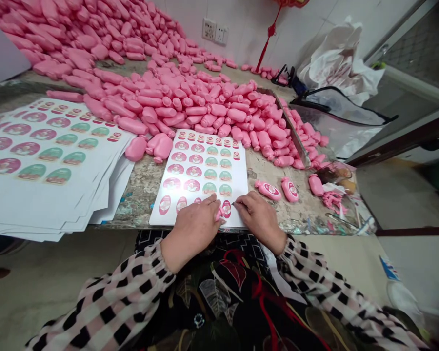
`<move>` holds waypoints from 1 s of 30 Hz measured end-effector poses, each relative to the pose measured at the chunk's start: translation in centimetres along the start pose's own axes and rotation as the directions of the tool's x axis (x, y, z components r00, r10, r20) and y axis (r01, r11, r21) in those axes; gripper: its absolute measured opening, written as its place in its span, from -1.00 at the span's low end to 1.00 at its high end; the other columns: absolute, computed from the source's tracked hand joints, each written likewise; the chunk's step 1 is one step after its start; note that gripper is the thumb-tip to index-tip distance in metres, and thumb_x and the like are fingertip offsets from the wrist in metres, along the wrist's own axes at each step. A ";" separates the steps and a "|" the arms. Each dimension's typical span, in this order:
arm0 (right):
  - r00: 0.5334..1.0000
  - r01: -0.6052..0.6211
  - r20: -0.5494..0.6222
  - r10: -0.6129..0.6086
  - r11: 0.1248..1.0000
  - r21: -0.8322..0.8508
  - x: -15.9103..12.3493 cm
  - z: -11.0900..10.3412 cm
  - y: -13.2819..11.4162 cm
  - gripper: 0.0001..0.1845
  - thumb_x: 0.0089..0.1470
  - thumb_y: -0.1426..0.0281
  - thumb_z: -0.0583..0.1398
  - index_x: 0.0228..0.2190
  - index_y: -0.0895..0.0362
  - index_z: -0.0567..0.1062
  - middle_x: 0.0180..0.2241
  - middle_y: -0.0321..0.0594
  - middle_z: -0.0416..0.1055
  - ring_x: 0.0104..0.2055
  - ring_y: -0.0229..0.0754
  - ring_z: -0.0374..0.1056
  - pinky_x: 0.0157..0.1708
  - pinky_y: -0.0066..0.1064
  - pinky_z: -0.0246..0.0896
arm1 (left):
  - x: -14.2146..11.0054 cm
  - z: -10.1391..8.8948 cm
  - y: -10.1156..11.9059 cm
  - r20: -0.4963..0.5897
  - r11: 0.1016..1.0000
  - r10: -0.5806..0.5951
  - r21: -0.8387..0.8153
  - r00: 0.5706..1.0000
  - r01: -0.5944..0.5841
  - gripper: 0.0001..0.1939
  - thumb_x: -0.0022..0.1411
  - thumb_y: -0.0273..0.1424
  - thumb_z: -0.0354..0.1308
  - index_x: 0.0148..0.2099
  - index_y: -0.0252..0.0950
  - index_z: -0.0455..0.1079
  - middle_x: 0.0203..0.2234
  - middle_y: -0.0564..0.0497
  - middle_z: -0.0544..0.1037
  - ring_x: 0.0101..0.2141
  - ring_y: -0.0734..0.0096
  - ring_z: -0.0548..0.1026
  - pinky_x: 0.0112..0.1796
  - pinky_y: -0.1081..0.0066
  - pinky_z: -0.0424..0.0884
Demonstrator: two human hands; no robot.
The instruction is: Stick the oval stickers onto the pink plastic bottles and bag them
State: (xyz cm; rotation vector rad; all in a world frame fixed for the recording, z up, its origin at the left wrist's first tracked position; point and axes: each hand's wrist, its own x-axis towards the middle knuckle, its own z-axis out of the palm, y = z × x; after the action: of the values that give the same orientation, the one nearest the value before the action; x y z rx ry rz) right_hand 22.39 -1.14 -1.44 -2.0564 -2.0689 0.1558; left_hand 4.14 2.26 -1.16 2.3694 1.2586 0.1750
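Note:
A sheet of stickers (201,168) lies at the table's front edge, with rows of pink and green labels. My left hand (197,224) rests on its lower part, fingers closed round a small pink bottle (219,213) that is mostly hidden under them. Pinched in my right hand (259,217) is a thin dark pointed tool (233,204), its tip beside an oval pink sticker (227,208) at the sheet's lower right. To the right of that hand lie two labelled pink bottles (269,190).
A big heap of pink bottles (190,97) covers the back of the table. More sticker sheets (58,195) are stacked at left, overhanging the front edge. A wooden strip (292,131) bounds the heap at right, near a clear zip bag (340,117) and pink scraps (332,201).

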 end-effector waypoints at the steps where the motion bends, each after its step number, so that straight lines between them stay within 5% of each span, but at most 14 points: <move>1: 1.000 0.004 0.006 -0.004 1.000 0.008 0.0 0.0 0.1 -0.75 0.17 0.24 0.02 -0.29 0.01 0.47 -0.32 -0.25 0.38 -0.29 -0.21 0.30 -0.40 -0.42 0.03 | 0.1 -0.1 0.0 -0.003 1.000 -0.007 0.002 1.000 0.007 -0.59 0.17 -0.23 0.04 0.06 -0.17 0.30 0.14 -0.03 0.27 -0.05 0.02 0.39 -0.14 0.09 0.30; 16: 1.000 -0.004 0.014 0.002 0.992 0.125 -0.4 -0.1 0.4 -0.78 0.14 0.26 0.06 -0.32 0.01 0.49 -0.35 -0.29 0.39 -0.32 -0.24 0.31 -0.41 -0.43 0.04 | 0.2 0.0 0.2 -0.002 0.998 0.004 0.059 1.000 -0.003 -0.55 0.18 -0.22 0.01 0.12 -0.16 0.24 0.16 -0.01 0.22 -0.05 -0.01 0.38 -0.15 0.01 0.29; 23: 0.982 -0.170 -0.030 0.185 0.947 0.271 -1.0 1.2 -0.4 -0.80 0.11 0.26 0.07 -0.37 0.03 0.47 -0.35 -0.29 0.40 -0.31 -0.22 0.31 -0.36 -0.42 0.07 | 0.7 -0.7 0.3 0.051 0.995 0.002 0.095 0.999 -0.007 -0.50 0.16 -0.18 0.02 0.15 -0.12 0.20 0.20 0.03 0.14 -0.10 -0.02 0.41 -0.19 0.07 0.31; 30: 0.975 -0.214 -0.005 0.223 0.945 0.247 -0.4 1.1 -0.9 -0.76 0.06 0.17 0.10 -0.42 0.03 0.48 -0.36 -0.28 0.42 -0.34 -0.20 0.31 -0.42 -0.41 0.03 | 0.9 -0.9 0.2 0.086 0.994 0.004 0.104 0.996 -0.013 -0.47 0.14 -0.18 0.04 0.17 -0.09 0.18 0.22 0.05 0.11 -0.11 -0.03 0.42 -0.20 0.06 0.32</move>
State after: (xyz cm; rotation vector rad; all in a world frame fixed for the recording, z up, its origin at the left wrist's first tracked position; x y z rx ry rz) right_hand 21.28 -1.47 -2.33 -2.1104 -1.6997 0.3908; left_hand 4.56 3.21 -0.32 2.4434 1.2452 0.0104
